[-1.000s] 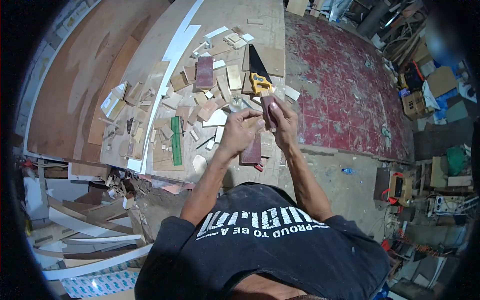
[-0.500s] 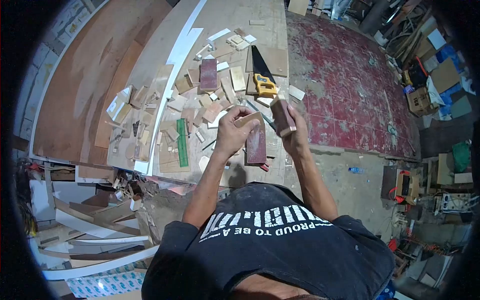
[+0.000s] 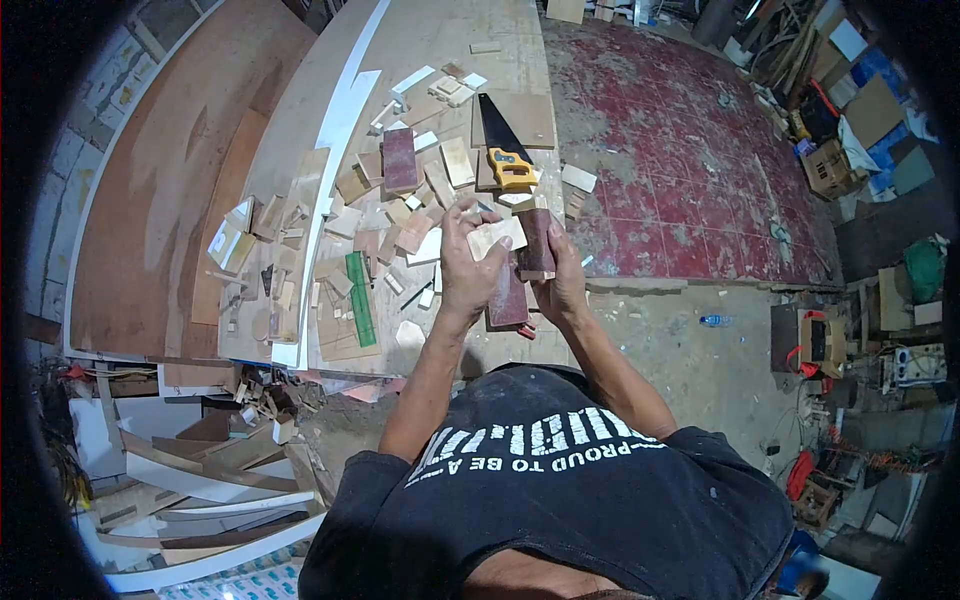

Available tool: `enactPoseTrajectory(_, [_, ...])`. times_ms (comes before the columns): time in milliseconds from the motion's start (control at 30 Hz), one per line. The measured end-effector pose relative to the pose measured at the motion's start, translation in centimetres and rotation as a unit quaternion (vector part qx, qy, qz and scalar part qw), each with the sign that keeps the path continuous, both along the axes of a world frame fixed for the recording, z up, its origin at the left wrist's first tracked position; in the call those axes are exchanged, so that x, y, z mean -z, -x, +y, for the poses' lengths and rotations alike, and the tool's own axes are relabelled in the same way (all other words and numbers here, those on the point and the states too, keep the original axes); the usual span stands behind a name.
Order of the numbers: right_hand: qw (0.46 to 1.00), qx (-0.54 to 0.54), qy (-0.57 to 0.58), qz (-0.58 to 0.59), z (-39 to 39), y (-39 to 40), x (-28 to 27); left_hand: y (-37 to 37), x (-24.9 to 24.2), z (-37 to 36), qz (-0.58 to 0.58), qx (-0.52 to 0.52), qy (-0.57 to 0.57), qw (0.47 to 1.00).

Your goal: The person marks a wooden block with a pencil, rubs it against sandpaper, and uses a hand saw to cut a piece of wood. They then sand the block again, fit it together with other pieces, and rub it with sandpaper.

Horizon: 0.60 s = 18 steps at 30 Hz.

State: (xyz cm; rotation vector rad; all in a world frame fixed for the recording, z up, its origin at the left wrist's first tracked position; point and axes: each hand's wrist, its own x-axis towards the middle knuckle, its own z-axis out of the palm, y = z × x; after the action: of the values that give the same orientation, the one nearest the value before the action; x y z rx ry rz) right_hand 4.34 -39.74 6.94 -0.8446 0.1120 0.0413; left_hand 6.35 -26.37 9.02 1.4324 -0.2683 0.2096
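My left hand (image 3: 468,262) is closed on a small pale wooden piece (image 3: 497,239), thumb across its face. My right hand (image 3: 563,272) grips a sanding block (image 3: 537,245) with a dark red abrasive face, held upright right at the edge of the wooden piece. Below both hands, another dark red sanding block (image 3: 508,302) lies on the workbench, partly covered by my left hand. A third red sanding block (image 3: 400,160) lies farther back among wood offcuts. Just beyond my right hand is a handsaw (image 3: 512,165) with a yellow handle.
Loose wooden offcuts (image 3: 411,235) are scattered over the workbench (image 3: 440,40). A green ruler (image 3: 359,298) lies at left, near a long white strip (image 3: 335,130). To the right are a red tiled floor (image 3: 680,180) and a plastic bottle (image 3: 715,321).
My right hand has brought the sanding block left, up to the wooden piece. My left hand has turned the piece so its pale face shows. The whole view has shifted slightly.
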Motion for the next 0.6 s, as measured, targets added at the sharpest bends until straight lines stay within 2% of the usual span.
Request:
enactPoseTrajectory(67, [1.0,0.014,0.006,-0.003,0.1,-0.1,0.0,0.7,-0.8,-0.3,0.089,-0.009,0.101,0.991])
enactPoseTrajectory(267, [0.999,0.04,-0.01,-0.015,-1.3,0.3,0.9,-0.2,1.6,0.0,0.154,0.058,0.11,0.98])
enactPoseTrajectory(367, [0.998,0.058,0.008,-0.035,-1.7,0.5,2.0,-0.3,2.0,-1.8,0.155,0.041,0.131,0.978])
enactPoseTrajectory(400, [0.992,0.102,0.058,-0.041,-1.5,0.5,2.2,-0.3,2.0,-2.2,0.156,0.047,0.131,0.978])
enactPoseTrajectory(467, [0.967,0.165,0.183,-0.067,-1.7,0.8,2.5,-0.4,2.0,-3.0,0.16,0.039,0.032,0.986])
enactPoseTrajectory(500, [0.966,0.17,0.184,-0.066,-2.0,0.8,1.9,-0.3,1.8,-3.3,0.159,0.044,0.032,0.986])
enactPoseTrajectory(567, [0.897,0.228,0.364,-0.104,-3.0,0.4,0.6,0.1,1.7,-3.9,0.103,0.03,-0.067,0.992])
enactPoseTrajectory(600, [0.907,0.221,0.347,-0.085,-3.8,-0.3,-0.6,0.2,1.8,-4.3,0.105,0.035,-0.068,0.992])
